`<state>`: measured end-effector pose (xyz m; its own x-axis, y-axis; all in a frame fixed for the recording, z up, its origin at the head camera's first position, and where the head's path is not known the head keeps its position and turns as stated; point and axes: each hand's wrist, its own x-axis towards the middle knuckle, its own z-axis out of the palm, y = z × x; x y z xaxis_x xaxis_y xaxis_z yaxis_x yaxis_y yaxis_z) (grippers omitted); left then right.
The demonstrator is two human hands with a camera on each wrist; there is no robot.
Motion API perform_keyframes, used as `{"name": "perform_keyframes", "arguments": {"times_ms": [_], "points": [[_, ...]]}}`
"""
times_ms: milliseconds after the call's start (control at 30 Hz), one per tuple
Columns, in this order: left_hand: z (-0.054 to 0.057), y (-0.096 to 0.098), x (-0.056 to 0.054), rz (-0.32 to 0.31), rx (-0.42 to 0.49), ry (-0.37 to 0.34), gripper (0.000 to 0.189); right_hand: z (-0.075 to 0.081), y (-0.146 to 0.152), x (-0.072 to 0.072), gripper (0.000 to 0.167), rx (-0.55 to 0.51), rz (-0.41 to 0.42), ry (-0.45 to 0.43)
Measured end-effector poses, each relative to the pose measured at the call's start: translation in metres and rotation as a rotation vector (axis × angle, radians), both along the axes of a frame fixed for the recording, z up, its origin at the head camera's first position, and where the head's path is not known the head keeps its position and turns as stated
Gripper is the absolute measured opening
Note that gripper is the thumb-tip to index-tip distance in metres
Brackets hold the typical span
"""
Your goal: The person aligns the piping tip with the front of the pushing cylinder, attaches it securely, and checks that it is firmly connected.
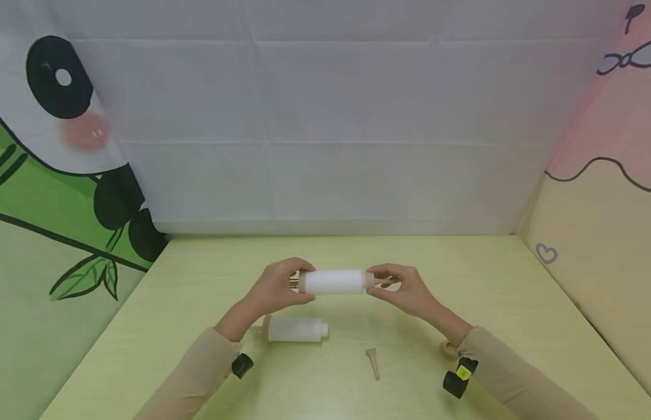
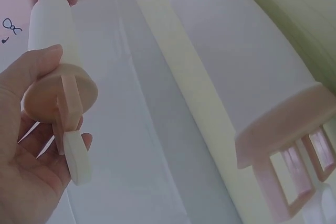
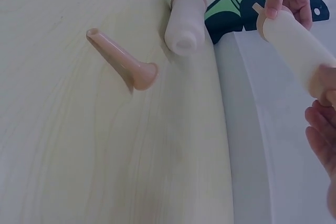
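Above the table, both hands hold a white plastic tube [image 1: 333, 282] level; it looks like a hand sausage stuffer. My left hand [image 1: 277, 286] grips its pink collar, thumb on the tube side in the left wrist view, where a pink handle frame with a white end piece [image 2: 77, 158] sticks out. At the other end, my right hand [image 1: 408, 287] pinches around the pink cap, from which a slim pink nozzle [image 1: 384, 282] points right among the fingers. Its exact hold is partly hidden.
A second white tube [image 1: 296, 329] with a pink collar lies on the table below the left hand. Right of it lies a loose pink flared nozzle [image 1: 373, 363]. A round pinkish piece [image 1: 448, 349] shows partly behind the right wrist. Printed cloth walls surround the table.
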<state>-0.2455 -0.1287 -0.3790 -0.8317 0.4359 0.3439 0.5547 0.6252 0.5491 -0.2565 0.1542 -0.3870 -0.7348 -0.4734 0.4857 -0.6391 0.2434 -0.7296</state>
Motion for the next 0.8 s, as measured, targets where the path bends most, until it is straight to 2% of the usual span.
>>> {"name": "perform_keyframes", "arguments": {"times_ms": [267, 467, 800], "points": [[-0.0017, 0.0027, 0.0002, -0.013, 0.011, 0.034, 0.04, 0.0021, 0.0004, -0.0005, 0.019, 0.052, -0.027, -0.104], [-0.004, 0.0037, 0.0001, -0.019, 0.018, 0.057, 0.041, -0.0005, 0.0003, -0.0007, 0.019, 0.048, -0.045, -0.103], [-0.0034, 0.0026, -0.0006, -0.01, 0.014, 0.054, 0.041, -0.004, 0.0011, -0.0005, 0.026, -0.008, -0.044, -0.08]]}}
